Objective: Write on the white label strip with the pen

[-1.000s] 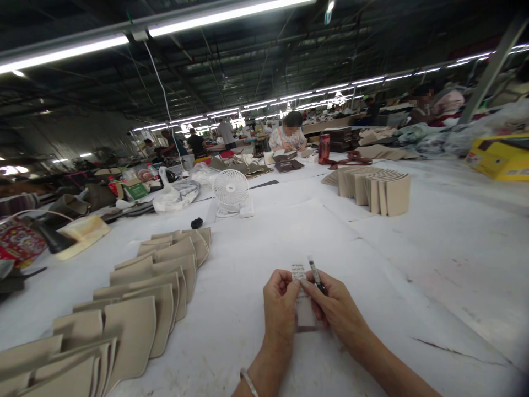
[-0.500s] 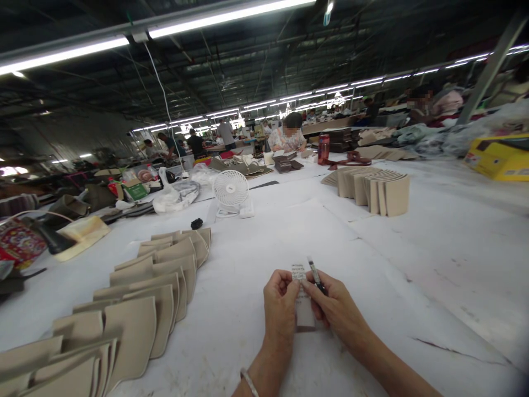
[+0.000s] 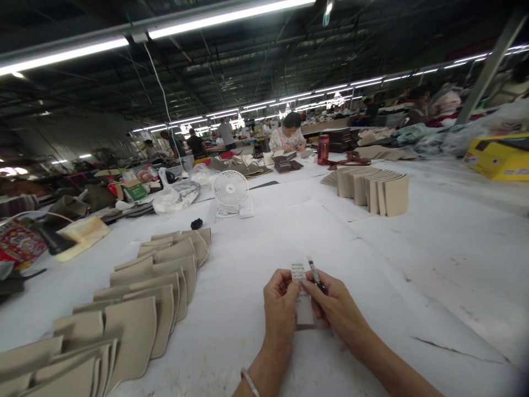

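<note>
Between my two hands is a narrow paper slip (image 3: 305, 311) with rows of small dark writing on its upper part. My left hand (image 3: 280, 303) pinches its left edge, thumb on top. From the other side my right hand (image 3: 333, 303) pinches the slip with thumb and fingertips. A pen (image 3: 316, 274) with a dark grip also sits in my right hand, its light end pointing up and away. The lower end of the slip looks darker. Both hands are low over the white table (image 3: 264, 237).
Overlapping beige panels (image 3: 130, 325) run along the left. A white fan (image 3: 230, 190) stands mid-table, a black lump (image 3: 196, 224) nearby. More beige pieces (image 3: 372, 190) stand at right, behind them a red bottle (image 3: 323, 150) and a yellow box (image 3: 498, 157). A person (image 3: 288, 134) sits across the table.
</note>
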The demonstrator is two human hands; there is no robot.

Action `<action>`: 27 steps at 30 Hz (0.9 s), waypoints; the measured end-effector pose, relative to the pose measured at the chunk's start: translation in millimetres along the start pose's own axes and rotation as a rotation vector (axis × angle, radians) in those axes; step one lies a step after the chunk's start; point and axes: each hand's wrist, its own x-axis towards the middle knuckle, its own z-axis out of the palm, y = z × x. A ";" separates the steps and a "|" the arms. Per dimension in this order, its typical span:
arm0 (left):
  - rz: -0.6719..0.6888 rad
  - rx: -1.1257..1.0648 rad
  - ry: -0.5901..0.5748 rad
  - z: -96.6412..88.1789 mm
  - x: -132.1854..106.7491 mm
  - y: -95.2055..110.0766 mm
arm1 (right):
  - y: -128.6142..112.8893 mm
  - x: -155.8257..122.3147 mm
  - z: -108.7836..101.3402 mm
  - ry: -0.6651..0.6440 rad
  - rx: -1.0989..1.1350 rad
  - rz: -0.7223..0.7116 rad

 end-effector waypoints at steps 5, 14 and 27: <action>0.004 -0.017 0.009 0.7 -0.3 1.8 | -0.9 0.8 0.4 0.004 -0.016 0.003; 0.013 -0.024 0.143 2.4 7.4 1.4 | 32.1 16.2 -9.5 -0.001 -0.141 0.081; -0.027 0.016 0.063 -1.8 6.2 -4.8 | 8.5 3.9 -1.0 0.011 -0.047 0.067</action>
